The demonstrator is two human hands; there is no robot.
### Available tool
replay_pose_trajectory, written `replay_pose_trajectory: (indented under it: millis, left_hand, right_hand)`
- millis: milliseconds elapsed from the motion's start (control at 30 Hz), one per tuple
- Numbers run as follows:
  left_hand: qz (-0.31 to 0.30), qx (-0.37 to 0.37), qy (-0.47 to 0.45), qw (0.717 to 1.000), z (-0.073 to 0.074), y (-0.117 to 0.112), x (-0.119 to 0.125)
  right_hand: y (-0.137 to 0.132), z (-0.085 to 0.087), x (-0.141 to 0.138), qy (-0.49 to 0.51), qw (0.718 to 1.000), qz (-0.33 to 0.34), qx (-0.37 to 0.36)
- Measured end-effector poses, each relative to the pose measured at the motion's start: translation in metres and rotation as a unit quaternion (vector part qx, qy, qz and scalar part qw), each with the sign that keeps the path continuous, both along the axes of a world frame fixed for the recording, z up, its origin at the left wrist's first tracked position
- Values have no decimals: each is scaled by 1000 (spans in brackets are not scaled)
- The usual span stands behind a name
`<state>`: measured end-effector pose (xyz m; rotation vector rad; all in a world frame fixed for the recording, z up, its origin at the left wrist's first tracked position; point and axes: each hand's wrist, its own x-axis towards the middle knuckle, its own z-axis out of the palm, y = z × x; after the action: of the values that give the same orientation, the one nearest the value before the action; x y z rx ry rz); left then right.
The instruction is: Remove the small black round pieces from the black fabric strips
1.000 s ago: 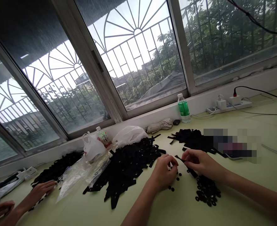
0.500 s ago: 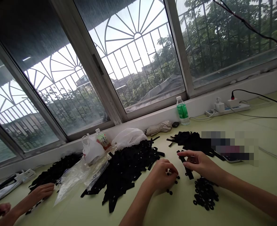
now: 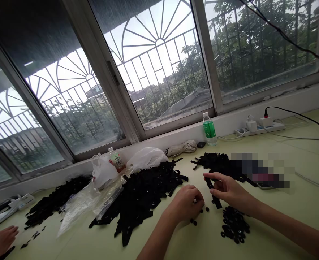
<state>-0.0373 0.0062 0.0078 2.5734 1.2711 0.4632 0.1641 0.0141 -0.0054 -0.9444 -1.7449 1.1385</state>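
Note:
My right hand pinches a short black fabric strip near its upper end, between thumb and fingers. The strip slants down towards the table, with small holes or studs on it. My left hand is closed, its fingertips down at the tabletop among a few small black discs. What those fingertips hold, if anything, is hidden. Below my right hand lies a pile of black ring-shaped discs. A big heap of black strips spreads to the left of my left hand.
Another heap of strips lies behind my right hand, beside a blurred patch. Along the window stand a green-labelled bottle, a power strip, white plastic bags and a second bottle. At far left is another person's hand.
My left fingertips have shifted slightly among the small discs. My right hand keeps hold of the strip, almost still. The other person's hand has moved left, away from their heap.

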Motion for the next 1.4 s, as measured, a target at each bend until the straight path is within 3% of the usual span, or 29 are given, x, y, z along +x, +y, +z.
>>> replay_pose_trajectory:
  millis: [100,200,400,533,700,1000,1233,1333,1400]
  left_hand:
    - [20,10,-52,998,2,-1,3]
    - [61,-7,-174,983,1,-1,9]
    - [45,-188,-407,892,-6,-1,19]
    - [48,-257,-468,844,-7,-2,22]
    - [46,-279,-504,816,-2,-3,20]
    - [23,-301,-517,801,0,-6,23]
    - [82,-248,-516,816,1,-6,25]
    - [82,-225,-525,817,-3,-4,26]
    - [91,-155,-512,840,-5,-5,26]
  right_hand:
    - [0,-2,-1,-3,1000,-3,13]
    - [-1,-2,-2,-3,1000,-1,19]
    - [-6,-1,-6,34,999,20,32]
    - [-8,-2,-8,61,997,43,36]
    - [-7,-5,-7,62,995,62,40]
    - [-7,-8,-8,49,996,66,45]
    - [-8,-4,-7,43,998,30,29]
    - [-10,2,-6,71,997,27,-30]
    - [-11,5,-6,89,992,31,-87]
